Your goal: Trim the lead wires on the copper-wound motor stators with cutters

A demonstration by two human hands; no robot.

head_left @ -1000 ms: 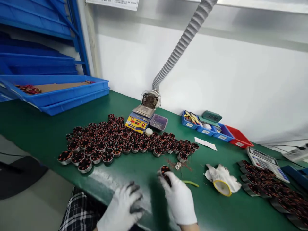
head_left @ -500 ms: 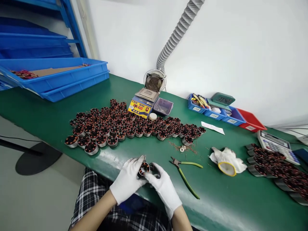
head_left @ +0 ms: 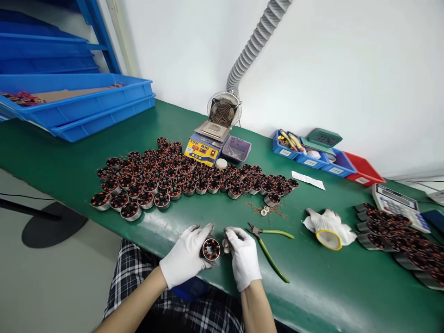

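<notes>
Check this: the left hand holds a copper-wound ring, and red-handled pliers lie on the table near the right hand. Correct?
Not quite: in the head view, the pliers are green-handled, not red. The left hand holds a copper-wound ring, and the pliers lie on the table near the right hand.

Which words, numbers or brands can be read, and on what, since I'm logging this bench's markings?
"11:42": green clock.
"CM 558", probably: yellow-and-blue machine; its brand and red digits are too blurred.
Bin labels: printed, too small to read.
Calculator keys: too small to read.
</notes>
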